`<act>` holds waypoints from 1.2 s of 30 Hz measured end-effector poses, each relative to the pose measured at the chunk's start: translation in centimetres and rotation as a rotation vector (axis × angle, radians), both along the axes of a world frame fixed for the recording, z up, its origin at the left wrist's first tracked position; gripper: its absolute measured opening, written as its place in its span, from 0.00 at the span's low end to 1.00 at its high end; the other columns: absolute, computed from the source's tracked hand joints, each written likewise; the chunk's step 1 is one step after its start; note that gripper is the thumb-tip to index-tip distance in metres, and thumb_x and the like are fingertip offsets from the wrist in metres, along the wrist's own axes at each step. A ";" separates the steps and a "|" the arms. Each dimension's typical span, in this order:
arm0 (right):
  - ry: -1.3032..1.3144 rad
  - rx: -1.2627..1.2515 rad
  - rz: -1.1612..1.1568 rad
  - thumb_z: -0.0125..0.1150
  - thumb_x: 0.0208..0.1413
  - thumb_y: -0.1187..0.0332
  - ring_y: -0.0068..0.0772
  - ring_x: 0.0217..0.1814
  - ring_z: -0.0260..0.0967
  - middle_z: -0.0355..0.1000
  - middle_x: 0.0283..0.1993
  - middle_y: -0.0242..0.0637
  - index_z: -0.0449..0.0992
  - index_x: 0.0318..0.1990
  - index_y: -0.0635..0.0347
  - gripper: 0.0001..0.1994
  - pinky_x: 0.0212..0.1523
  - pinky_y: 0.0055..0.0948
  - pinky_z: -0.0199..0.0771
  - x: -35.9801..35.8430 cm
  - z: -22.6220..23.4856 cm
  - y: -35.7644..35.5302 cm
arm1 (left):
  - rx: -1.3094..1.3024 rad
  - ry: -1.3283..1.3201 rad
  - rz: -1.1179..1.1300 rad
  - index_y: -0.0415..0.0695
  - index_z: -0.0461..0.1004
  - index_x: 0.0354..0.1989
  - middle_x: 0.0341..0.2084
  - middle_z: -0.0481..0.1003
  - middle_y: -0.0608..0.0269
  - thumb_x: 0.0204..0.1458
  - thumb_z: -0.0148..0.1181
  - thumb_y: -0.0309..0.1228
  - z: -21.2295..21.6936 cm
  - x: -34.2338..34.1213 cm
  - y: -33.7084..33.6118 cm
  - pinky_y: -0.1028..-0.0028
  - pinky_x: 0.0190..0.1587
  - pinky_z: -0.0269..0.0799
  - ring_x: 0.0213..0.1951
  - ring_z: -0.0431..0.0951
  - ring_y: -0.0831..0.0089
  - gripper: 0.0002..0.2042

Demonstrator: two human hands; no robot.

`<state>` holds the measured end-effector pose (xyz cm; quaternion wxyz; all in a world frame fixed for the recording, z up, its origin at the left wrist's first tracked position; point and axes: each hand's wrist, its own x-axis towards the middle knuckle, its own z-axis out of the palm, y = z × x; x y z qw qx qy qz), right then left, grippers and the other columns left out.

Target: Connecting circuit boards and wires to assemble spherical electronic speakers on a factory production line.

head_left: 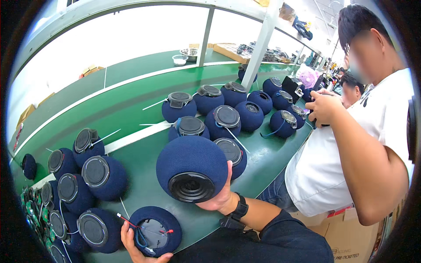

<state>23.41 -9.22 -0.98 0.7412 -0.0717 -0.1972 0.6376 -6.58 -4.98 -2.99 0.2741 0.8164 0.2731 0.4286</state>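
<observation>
Navy speaker (190,160) partly hides right grip (220,198) grasping it; left grip (133,250), cut off below, clasps open shell (156,232).

head view | left fisheye (wide, edges bending) | looks down and ahead over green workbench (263,153) | close

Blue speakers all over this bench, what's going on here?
The right hand holds up one speaker, its black ringed end toward the camera. The left hand grips an open speaker, with wires showing in its opening. More speakers sit on the green bench. To the right stands a co-worker in white.
</observation>
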 end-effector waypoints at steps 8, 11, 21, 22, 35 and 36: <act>-0.110 -0.160 0.035 0.50 0.41 0.14 0.41 0.79 0.54 0.57 0.78 0.36 0.55 0.77 0.43 0.60 0.78 0.52 0.49 -0.1 0.3 -0.2 | -0.010 -0.009 -0.006 0.38 0.57 0.72 0.70 0.59 0.39 0.42 0.75 0.62 -0.1 0.0 0.0 0.51 0.71 0.54 0.70 0.61 0.43 0.56; -0.135 -0.166 0.040 0.48 0.41 0.13 0.43 0.79 0.55 0.57 0.78 0.36 0.55 0.77 0.42 0.60 0.76 0.53 0.54 0.0 0.0 0.0 | -0.017 -0.018 -0.007 0.38 0.57 0.73 0.70 0.59 0.40 0.42 0.75 0.62 0.1 0.1 -0.1 0.51 0.71 0.54 0.70 0.60 0.43 0.56; -0.810 -0.145 -0.429 0.75 0.56 0.55 0.40 0.69 0.65 0.62 0.69 0.45 0.52 0.71 0.58 0.44 0.68 0.44 0.66 -0.8 4.8 4.6 | -0.039 -0.009 -0.006 0.42 0.55 0.73 0.70 0.57 0.38 0.34 0.77 0.66 -1.3 -0.4 0.3 0.51 0.71 0.54 0.69 0.61 0.45 0.61; -1.088 -0.116 -0.652 0.78 0.53 0.58 0.39 0.67 0.65 0.63 0.67 0.47 0.53 0.69 0.61 0.44 0.68 0.41 0.65 -1.0 5.5 6.2 | -0.007 -0.021 -0.032 0.42 0.55 0.73 0.70 0.58 0.38 0.34 0.77 0.65 -1.6 -0.4 0.4 0.51 0.71 0.55 0.69 0.61 0.45 0.61; -1.805 -0.552 -0.958 0.82 0.39 0.47 0.61 0.69 0.59 0.57 0.68 0.57 0.55 0.69 0.65 0.55 0.71 0.51 0.61 -1.9 5.1 24.4 | -0.024 -0.038 -0.047 0.43 0.58 0.72 0.70 0.59 0.39 0.33 0.85 0.48 -0.6 -0.5 0.1 0.52 0.71 0.57 0.69 0.62 0.43 0.56; -1.844 -0.584 -0.934 0.82 0.39 0.47 0.64 0.69 0.58 0.56 0.68 0.59 0.55 0.69 0.63 0.54 0.70 0.52 0.62 -1.7 4.7 25.3 | -0.008 -0.049 -0.043 0.43 0.58 0.71 0.70 0.59 0.39 0.34 0.85 0.49 -0.5 -0.5 0.1 0.53 0.71 0.58 0.69 0.62 0.44 0.56</act>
